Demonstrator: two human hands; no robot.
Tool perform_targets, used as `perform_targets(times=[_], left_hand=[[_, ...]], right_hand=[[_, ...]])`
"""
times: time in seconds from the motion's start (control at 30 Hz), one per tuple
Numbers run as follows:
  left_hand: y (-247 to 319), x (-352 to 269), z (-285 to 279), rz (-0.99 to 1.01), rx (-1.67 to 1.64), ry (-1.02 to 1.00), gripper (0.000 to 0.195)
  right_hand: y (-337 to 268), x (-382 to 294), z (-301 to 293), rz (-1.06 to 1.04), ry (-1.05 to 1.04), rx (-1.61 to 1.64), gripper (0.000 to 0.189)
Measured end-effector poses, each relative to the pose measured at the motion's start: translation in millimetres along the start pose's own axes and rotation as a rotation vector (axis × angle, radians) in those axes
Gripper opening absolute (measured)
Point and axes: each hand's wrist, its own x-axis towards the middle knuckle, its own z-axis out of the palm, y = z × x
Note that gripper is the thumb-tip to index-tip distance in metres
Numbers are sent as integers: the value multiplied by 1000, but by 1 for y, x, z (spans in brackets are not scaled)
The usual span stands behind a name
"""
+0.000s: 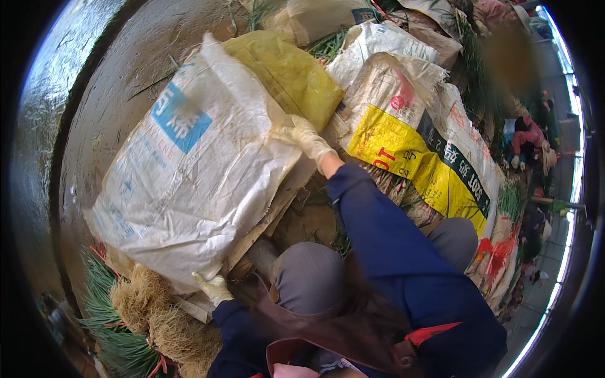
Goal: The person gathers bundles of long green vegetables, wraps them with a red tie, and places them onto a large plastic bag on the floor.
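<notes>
A large white woven plastic sack (203, 165) with a blue printed patch lies spread out before me, creased and flattened. My right hand (307, 136), in a pale glove, grips the bunched far right edge of this sack. The gloved left hand (213, 287) pinches its near edge, thumb and fingers partly hidden by the plastic. A yellow sack (293, 75) lies beyond, partly tucked under the white one. Brown sheet-like layers (262, 224) show below the white sack's right side; what lies under them is hidden.
Root-ended bundles of green onions (137, 316) with red ties lie at lower left. Printed white and yellow sacks (416, 156) cover more stalks on the right. Wet concrete floor (108, 99) stretches to the left, with a dark groove. A person in pink (527, 134) is at far right.
</notes>
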Motion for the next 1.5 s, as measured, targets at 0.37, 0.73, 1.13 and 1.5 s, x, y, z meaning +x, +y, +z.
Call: perform_targets(times=[0.37,0.73,1.13,1.5], left_hand=[[-42,-93,89,-339,900,54,47],[-64,-100,333,216,1283,-400,52],[-311,-209,481,-61,1550,-1057,59],[-404,-114,530,-309,895,-1028,58]], right_hand=[[-104,-128,-157,-5,-390,-1068,49],[35,-331,-314,223,133,-1309,67],[9,-266,-274,-28,781,-788,20],[-154,-315,-270,-871,849,-734,18]])
